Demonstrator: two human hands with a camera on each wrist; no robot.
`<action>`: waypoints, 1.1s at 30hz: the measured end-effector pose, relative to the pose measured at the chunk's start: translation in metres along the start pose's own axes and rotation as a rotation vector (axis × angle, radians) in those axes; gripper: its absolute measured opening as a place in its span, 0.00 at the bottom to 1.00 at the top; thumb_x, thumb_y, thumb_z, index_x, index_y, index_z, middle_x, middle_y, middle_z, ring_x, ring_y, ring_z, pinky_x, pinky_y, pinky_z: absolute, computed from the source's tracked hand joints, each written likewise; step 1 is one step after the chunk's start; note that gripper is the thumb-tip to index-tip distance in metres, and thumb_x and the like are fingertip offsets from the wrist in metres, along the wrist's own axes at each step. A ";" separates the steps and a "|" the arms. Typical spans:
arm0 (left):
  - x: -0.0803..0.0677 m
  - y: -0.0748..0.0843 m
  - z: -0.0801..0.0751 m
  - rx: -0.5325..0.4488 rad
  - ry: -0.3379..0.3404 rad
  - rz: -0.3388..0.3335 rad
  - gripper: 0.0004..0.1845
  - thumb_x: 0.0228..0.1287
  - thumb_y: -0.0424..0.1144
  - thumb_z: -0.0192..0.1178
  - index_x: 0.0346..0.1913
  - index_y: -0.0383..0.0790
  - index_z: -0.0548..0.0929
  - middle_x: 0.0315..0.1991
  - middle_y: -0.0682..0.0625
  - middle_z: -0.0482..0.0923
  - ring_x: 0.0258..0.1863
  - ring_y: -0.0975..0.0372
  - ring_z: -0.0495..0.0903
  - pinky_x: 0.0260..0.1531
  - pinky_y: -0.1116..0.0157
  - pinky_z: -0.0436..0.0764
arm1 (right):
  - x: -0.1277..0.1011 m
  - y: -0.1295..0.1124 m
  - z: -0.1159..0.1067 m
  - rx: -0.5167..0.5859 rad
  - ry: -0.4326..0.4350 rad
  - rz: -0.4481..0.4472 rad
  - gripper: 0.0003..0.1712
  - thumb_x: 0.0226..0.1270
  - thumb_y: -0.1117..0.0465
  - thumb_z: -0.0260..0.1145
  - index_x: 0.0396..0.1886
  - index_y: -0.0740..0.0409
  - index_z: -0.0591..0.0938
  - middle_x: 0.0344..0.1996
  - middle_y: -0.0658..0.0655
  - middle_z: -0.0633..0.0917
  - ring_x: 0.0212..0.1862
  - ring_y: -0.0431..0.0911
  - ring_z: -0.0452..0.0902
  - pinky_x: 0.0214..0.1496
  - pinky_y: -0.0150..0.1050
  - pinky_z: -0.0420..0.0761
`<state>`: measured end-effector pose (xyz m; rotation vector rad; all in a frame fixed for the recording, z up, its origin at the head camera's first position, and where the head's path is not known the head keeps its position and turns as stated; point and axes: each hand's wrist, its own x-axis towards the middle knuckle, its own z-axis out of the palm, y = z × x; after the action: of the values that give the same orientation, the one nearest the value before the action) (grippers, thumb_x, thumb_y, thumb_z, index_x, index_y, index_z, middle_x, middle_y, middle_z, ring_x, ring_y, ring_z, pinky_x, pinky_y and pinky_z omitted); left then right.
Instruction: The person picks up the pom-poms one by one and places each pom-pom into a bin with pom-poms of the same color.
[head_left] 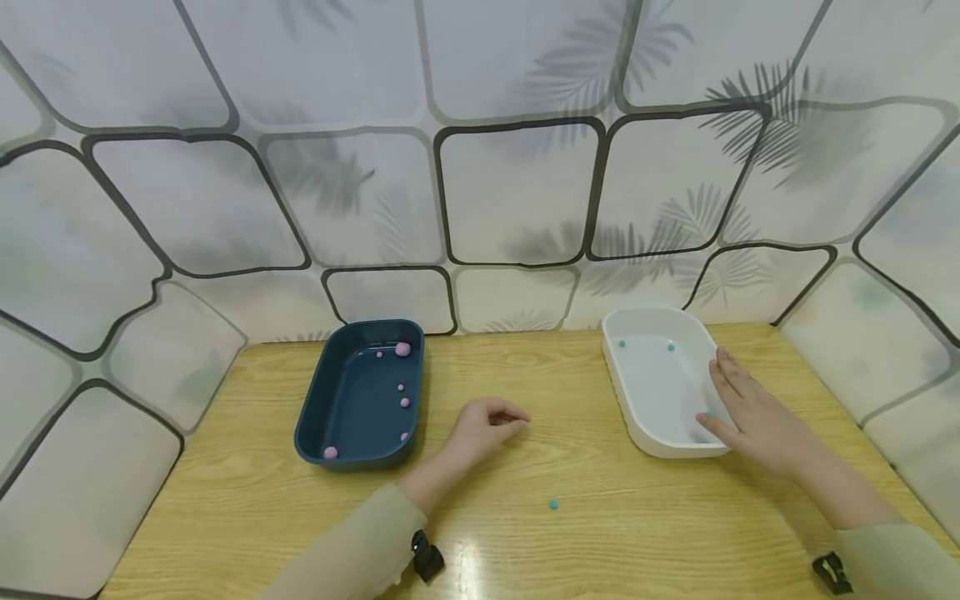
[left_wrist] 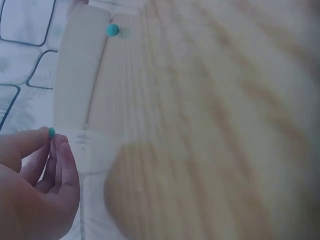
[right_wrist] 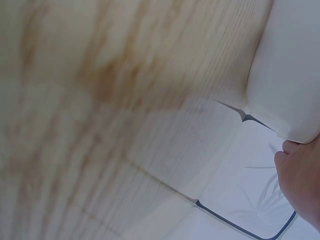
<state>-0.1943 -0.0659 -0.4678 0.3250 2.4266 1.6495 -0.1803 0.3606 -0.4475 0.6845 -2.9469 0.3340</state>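
My left hand (head_left: 483,429) is above the table between the two trays. In the left wrist view its thumb and finger pinch a small teal ball (left_wrist: 51,132), which the fingers hide in the head view. My right hand (head_left: 765,421) rests on the right rim of the white tray (head_left: 637,421), fingers extended and thumb reaching over the tray. Two teal balls, one (head_left: 622,343) at the left and another (head_left: 671,347) further right, lie inside the far part of that tray. Another teal ball (head_left: 553,503) lies on the table, nearer than both hands.
At the left stands a dark blue tray (head_left: 352,408) holding several pink balls of differing sizes, the largest (head_left: 402,349) near its far right corner. The wooden table (head_left: 510,358) ends at a patterned cloth wall (head_left: 517,192) behind and on both sides.
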 end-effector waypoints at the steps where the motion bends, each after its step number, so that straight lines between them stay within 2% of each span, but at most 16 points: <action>1: 0.002 0.002 0.002 -0.009 -0.008 -0.004 0.06 0.70 0.32 0.70 0.45 0.33 0.92 0.44 0.39 0.91 0.35 0.67 0.84 0.35 0.73 0.83 | 0.000 0.000 0.000 0.000 0.001 0.000 0.50 0.84 0.48 0.58 0.82 0.81 0.47 0.83 0.79 0.44 0.88 0.62 0.30 0.78 0.22 0.18; 11: 0.022 0.029 0.025 -0.076 -0.066 0.020 0.06 0.72 0.32 0.69 0.46 0.33 0.92 0.43 0.39 0.91 0.35 0.65 0.87 0.37 0.72 0.87 | -0.001 0.001 0.003 -0.001 0.003 0.000 0.50 0.84 0.48 0.58 0.81 0.81 0.48 0.83 0.79 0.45 0.88 0.61 0.30 0.77 0.21 0.19; 15: 0.031 0.040 0.033 -0.087 -0.069 0.031 0.06 0.72 0.32 0.69 0.46 0.33 0.92 0.41 0.39 0.91 0.37 0.56 0.90 0.41 0.62 0.90 | -0.001 0.001 0.004 0.001 0.003 0.006 0.50 0.84 0.48 0.58 0.82 0.81 0.48 0.84 0.78 0.44 0.88 0.61 0.29 0.77 0.21 0.19; 18: 0.037 0.047 0.039 -0.094 -0.066 0.035 0.06 0.72 0.31 0.69 0.46 0.33 0.92 0.41 0.39 0.91 0.38 0.53 0.90 0.44 0.55 0.91 | -0.001 0.001 0.003 0.002 0.005 0.009 0.50 0.83 0.48 0.58 0.82 0.81 0.48 0.84 0.78 0.44 0.88 0.61 0.30 0.78 0.22 0.19; 20: 0.041 0.053 0.043 -0.100 -0.062 0.036 0.06 0.72 0.31 0.68 0.46 0.33 0.92 0.42 0.39 0.91 0.37 0.57 0.90 0.45 0.53 0.91 | -0.001 0.001 0.003 0.004 0.003 0.009 0.50 0.84 0.48 0.58 0.82 0.81 0.47 0.84 0.78 0.43 0.88 0.61 0.30 0.78 0.22 0.19; 24: 0.047 0.064 0.051 -0.098 -0.054 0.026 0.07 0.72 0.32 0.69 0.47 0.34 0.92 0.42 0.40 0.92 0.34 0.65 0.87 0.45 0.56 0.91 | 0.000 0.002 0.002 0.004 -0.002 0.009 0.50 0.84 0.48 0.58 0.82 0.80 0.47 0.84 0.78 0.43 0.88 0.62 0.30 0.79 0.23 0.19; 28: 0.055 0.074 0.060 -0.096 -0.062 0.030 0.07 0.72 0.33 0.69 0.47 0.33 0.92 0.42 0.40 0.92 0.31 0.69 0.85 0.45 0.56 0.92 | 0.000 0.002 0.002 0.004 -0.012 0.009 0.50 0.84 0.48 0.57 0.82 0.80 0.46 0.84 0.78 0.42 0.88 0.62 0.29 0.80 0.24 0.19; 33: 0.064 0.086 0.071 -0.093 -0.066 0.049 0.08 0.73 0.33 0.68 0.48 0.33 0.92 0.41 0.41 0.92 0.30 0.71 0.83 0.42 0.60 0.91 | 0.000 0.002 0.001 -0.011 -0.020 0.014 0.50 0.84 0.47 0.57 0.82 0.81 0.47 0.84 0.78 0.42 0.88 0.62 0.28 0.79 0.23 0.18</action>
<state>-0.2295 0.0459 -0.4151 0.4214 2.3029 1.7373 -0.1815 0.3619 -0.4488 0.6707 -2.9712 0.3141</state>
